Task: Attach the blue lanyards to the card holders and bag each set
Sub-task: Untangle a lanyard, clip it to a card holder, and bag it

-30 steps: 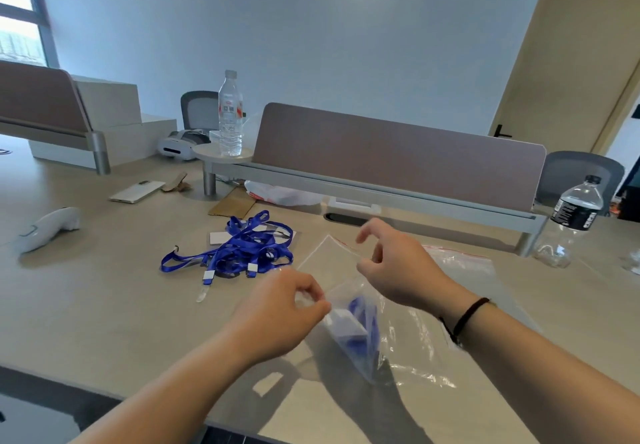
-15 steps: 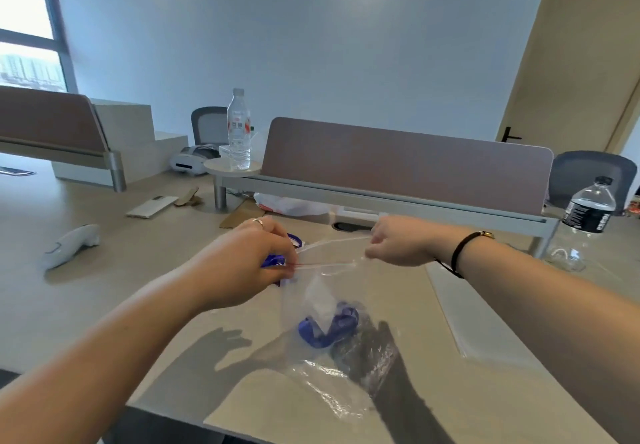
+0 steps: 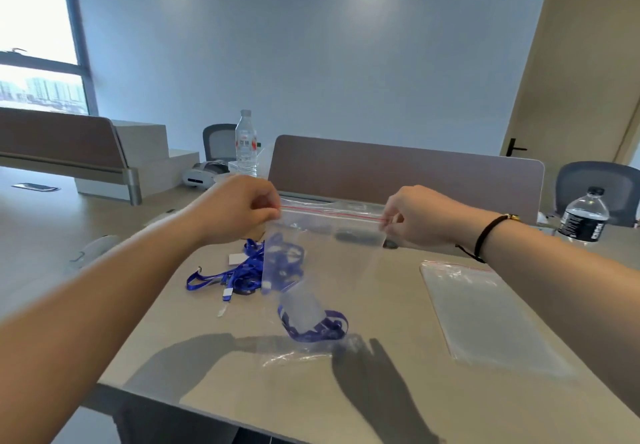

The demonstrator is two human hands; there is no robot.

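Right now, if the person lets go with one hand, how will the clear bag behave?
The clear bag would probably flop down: its thin film already sags below the pinched red-line top. The lanyard lies low inside, so the weight likely swings there. It seems light.

The clear bag [image 3: 322, 270] veils part of the lanyard pile [image 3: 242, 270]; the card holder [image 3: 301, 308] inside looks blurred.
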